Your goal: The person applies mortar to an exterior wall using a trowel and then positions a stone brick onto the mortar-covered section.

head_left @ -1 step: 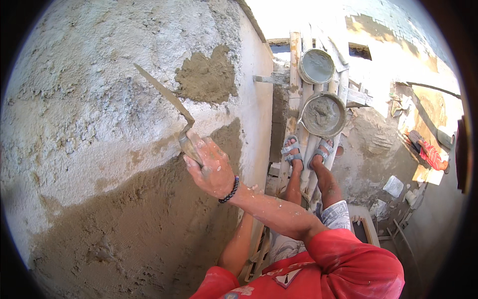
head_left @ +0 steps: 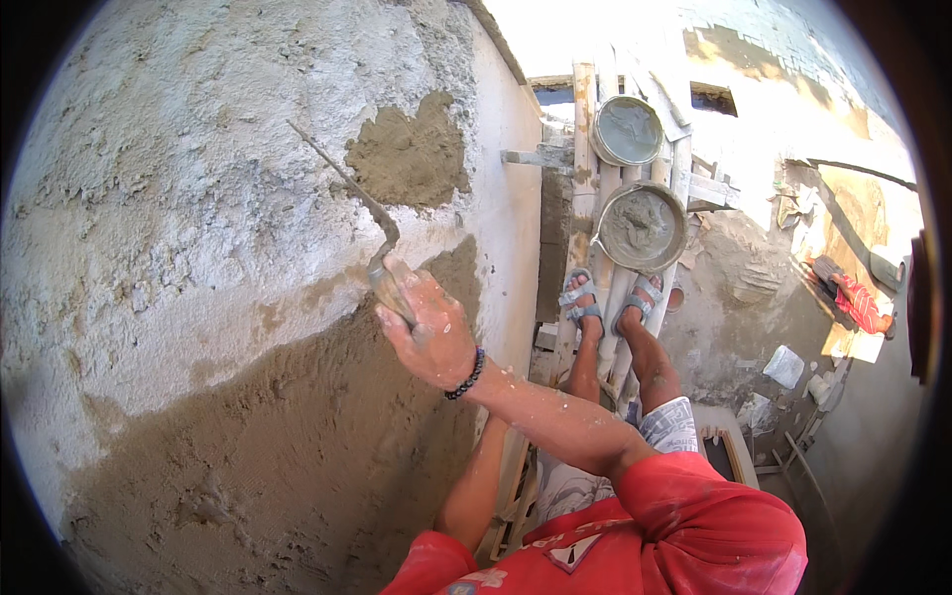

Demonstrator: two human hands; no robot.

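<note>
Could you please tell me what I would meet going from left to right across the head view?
Trowel, right hand, grey left sandal, nearer mortar bucket, white scrap, person in red.

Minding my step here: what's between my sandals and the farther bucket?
In the head view, a round pan of wet-looking mortar stands between the sandals and the farther bucket.

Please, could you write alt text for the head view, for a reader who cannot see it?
The person's right hand, wearing a black beaded bracelet, grips a pale-handled metal trowel before a rough whitish wall partly covered with grey-brown plaster. Below, grey-sandalled feet stand on pale round poles, near two round buckets of grey mix.
</note>
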